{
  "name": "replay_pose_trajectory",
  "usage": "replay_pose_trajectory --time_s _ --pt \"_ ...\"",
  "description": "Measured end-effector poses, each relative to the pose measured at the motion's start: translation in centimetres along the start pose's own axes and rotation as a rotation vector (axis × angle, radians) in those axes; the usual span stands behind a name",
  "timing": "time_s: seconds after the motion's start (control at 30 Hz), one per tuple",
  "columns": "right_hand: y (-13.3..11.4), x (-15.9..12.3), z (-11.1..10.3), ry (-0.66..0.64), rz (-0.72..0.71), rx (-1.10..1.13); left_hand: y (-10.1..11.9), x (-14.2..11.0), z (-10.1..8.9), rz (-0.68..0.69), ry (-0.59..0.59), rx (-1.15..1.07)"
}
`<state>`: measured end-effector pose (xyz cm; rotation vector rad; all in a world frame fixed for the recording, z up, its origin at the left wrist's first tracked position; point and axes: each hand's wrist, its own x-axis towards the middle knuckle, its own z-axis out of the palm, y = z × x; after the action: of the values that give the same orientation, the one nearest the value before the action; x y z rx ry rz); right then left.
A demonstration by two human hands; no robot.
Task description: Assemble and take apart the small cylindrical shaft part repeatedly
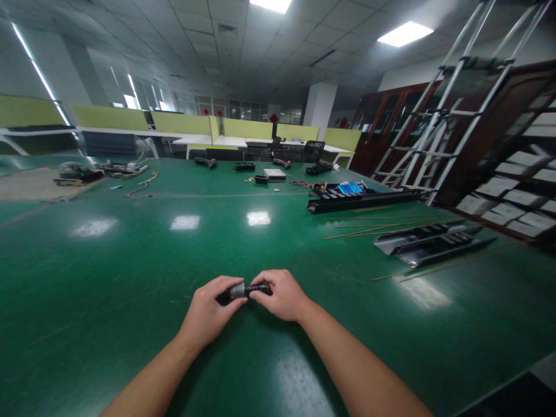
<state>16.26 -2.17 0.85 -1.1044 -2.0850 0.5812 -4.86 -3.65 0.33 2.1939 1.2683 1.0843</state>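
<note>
Between thumb and fingers, my left hand (207, 308) grips a short grey-and-black cylinder (237, 291) whose dark left end is partly covered by the palm. Facing it, my right hand (281, 296) is pinched round a thin black ribbed piece (260, 287). The two pieces meet end to end in a line just above the green tabletop (174, 260). Whether they are one joined part or only touching, I cannot tell. The fingers hide part of both pieces.
Long black metal channels (443, 246) and thin brass-coloured rods (360, 233) lie to the right. Farther back are a longer channel (365, 201), a white box (274, 174), a cordless tool (205, 163) and a heap of parts (78, 172). An aluminium ladder (452, 110) stands at right.
</note>
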Motion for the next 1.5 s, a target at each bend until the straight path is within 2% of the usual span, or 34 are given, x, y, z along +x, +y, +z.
replay_pose_trajectory --time_s 1.5 --pt "0.15 -0.26 -0.62 0.061 0.044 0.005 0.01 0.12 0.14 -0.116 0.023 -0.074"
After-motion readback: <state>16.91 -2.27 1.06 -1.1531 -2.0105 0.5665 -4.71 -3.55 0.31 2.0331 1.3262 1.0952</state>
